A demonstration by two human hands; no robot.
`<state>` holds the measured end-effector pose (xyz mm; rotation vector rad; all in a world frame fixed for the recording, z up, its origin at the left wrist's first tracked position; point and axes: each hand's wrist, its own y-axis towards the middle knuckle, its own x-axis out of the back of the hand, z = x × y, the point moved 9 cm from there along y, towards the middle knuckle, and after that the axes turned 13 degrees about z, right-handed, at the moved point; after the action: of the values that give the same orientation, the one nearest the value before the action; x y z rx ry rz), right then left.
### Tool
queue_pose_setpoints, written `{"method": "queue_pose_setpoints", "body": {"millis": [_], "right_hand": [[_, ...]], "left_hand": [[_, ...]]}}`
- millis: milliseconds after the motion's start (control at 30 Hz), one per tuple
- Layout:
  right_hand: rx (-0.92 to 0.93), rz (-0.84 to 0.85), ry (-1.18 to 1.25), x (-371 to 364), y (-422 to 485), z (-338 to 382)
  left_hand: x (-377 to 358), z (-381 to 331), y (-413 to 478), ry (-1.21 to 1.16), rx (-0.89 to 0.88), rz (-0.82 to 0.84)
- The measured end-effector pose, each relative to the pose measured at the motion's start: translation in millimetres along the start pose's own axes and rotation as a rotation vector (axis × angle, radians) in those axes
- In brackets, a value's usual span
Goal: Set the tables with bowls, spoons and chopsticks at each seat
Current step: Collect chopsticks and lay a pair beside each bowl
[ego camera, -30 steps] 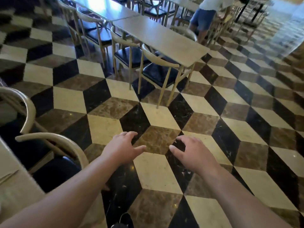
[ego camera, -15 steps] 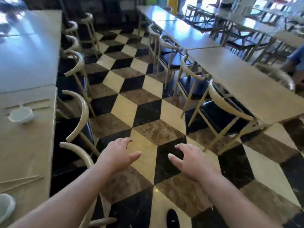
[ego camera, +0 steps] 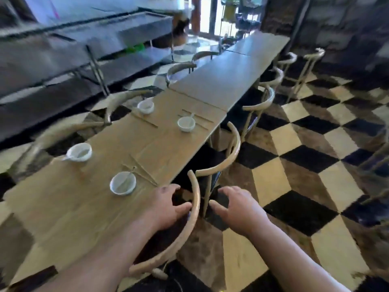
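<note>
A long wooden table (ego camera: 88,207) runs away from me on the left. Several white bowls stand on it, each with a spoon inside: a near bowl (ego camera: 123,183), a left bowl (ego camera: 79,152), a far-right bowl (ego camera: 186,123) and a far-left bowl (ego camera: 145,106). Chopsticks (ego camera: 143,172) lie beside the near bowl, and another pair (ego camera: 197,119) lies by the far-right bowl. My left hand (ego camera: 166,207) hovers empty over the table's near edge, fingers loosely spread. My right hand (ego camera: 237,207) hangs empty over the floor, apart from everything.
Curved wooden chairs (ego camera: 223,159) line both sides of the table; one chair back (ego camera: 194,209) stands between my hands. Further table sections (ego camera: 227,79) extend to the back. A steel counter (ego camera: 84,45) runs along the left. Chequered floor (ego camera: 294,186) lies open on the right.
The view has swung left from the aisle onto the set table. Both hands keep the same empty, spread pose in front of me.
</note>
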<state>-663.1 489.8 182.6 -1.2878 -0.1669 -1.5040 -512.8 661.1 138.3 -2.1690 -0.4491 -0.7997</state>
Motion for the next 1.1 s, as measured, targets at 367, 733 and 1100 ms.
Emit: {"method": "queue_pose_setpoints", "body": {"millis": [367,733,1100], "right_hand": [[0.171,0.168,-0.273,-3,158,128],[0.173,0.497,-0.328,-73,293,158],[0.380,0.565,-0.213,-158,450,187]], "left_hand": [[56,106,70,-0.227,0.163,-0.066],[16,173,118,-0.425,0.414,-0.089],[-20,221,221,-0.924,0.709,-0.527]]}}
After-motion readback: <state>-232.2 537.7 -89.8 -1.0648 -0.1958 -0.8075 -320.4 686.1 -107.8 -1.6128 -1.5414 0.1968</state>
